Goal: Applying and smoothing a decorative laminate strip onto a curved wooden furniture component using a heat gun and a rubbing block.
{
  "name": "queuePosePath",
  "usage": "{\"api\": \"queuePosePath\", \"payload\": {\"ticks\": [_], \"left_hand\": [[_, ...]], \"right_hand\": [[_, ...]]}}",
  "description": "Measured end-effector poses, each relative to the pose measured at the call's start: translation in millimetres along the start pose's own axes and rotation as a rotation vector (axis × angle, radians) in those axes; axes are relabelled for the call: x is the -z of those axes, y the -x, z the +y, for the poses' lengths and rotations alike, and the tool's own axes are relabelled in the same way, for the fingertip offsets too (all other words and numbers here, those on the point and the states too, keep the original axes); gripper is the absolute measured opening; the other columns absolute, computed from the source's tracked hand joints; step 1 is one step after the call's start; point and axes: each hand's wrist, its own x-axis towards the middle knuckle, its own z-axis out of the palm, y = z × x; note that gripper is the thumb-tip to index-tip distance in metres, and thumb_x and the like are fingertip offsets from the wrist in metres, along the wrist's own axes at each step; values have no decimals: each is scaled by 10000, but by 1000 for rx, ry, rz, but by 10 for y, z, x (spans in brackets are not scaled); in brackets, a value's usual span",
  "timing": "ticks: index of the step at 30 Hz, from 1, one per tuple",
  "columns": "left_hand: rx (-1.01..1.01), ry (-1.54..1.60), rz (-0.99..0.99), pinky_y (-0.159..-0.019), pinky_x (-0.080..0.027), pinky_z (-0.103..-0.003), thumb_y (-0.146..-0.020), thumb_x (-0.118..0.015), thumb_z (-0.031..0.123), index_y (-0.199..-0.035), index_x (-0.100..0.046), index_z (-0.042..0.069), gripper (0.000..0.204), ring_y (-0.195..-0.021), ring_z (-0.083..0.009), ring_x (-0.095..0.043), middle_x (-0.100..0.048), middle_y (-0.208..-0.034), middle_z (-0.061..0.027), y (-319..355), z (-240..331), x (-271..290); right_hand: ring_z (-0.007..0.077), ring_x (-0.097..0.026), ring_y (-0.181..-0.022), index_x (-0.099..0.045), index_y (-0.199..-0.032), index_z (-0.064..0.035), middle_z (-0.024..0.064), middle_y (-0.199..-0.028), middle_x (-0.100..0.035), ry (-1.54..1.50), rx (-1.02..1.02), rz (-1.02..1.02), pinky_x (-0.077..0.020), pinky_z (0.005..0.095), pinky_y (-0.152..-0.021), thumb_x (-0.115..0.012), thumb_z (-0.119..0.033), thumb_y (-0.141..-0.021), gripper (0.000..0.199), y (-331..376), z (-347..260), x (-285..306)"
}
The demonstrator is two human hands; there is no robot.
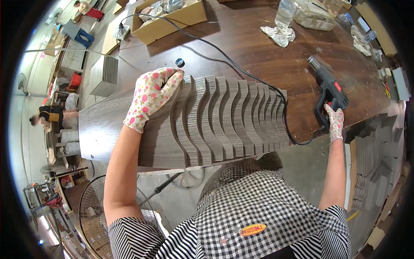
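Both hands wear white gloves with pink flowers. My left hand (152,95) is closed at the far edge of a stack of grey wood-grain boards with wavy edges (220,118). Its fingers are pressed together, and what they pinch, if anything, is hidden. The boards overlap in steps across the near side of the brown table, the leftmost one (103,129) showing a long flat face. Over at the right, my right hand (334,123) is wrapped round the handle end of a black heat gun (331,88), whose metal nozzle points away to the far left.
A black cord (224,56) loops across the table (241,34) and past the boards' right end. Farther back are an open cardboard box (172,25), a crumpled cloth (279,35) and a clear bottle (285,13). A small dark cap (180,62) lies near my left hand. A fan (97,211) stands at lower left.
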Motion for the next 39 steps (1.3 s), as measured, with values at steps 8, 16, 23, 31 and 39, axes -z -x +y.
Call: {"api": "queuePosePath", "payload": {"ticks": [8, 16, 23, 31, 39], "left_hand": [[32, 5, 31, -766, -499, -289, -946, -568, 241, -1056, -704, 50, 259, -823, -182, -670, -715, -902, -104, -18, -1, -22], [103, 1, 0, -757, -502, -302, -946, -572, 265, -1049, -707, 57, 268, -820, -193, -675, -714, -894, -107, -5, 36, 14], [64, -74, 44, -737, -496, -348, -938, -574, 335, -1018, -710, 71, 307, -796, -270, -663, -693, -845, -134, 0, 39, 12], [6, -73, 82, -753, -499, -419, -941, -507, 444, -971, -714, 58, 439, -837, -328, -650, -685, -858, -148, -6, -39, -43], [37, -59, 66, -761, -500, -411, -933, -519, 451, -969, -714, 60, 439, -854, -326, -650, -687, -863, -151, -12, -44, -57]], "right_hand": [[185, -610, -858, -581, -1131, 45, 94, -977, -646, -348, 170, -41, -481, 319, -802, -717, -104, -779, 406, 575, -164, 164], [145, -661, -778, -634, -978, 42, 100, -888, -697, -133, 417, -370, -521, 308, -690, -737, -76, -709, 312, 1868, -771, 294], [206, -688, -711, -661, -926, 49, 127, -804, -702, -42, 640, -277, -526, 315, -685, -764, -89, -690, 292, 2118, -1039, 198], [240, -700, -717, -664, -902, 50, 147, -800, -706, -79, 649, -216, -530, 329, -685, -769, -93, -702, 267, 2191, -1093, 216], [255, -701, -745, -656, -917, 46, 146, -814, -706, 3, 696, -175, -533, 321, -706, -787, -96, -698, 292, 2227, -1125, 266]]}}
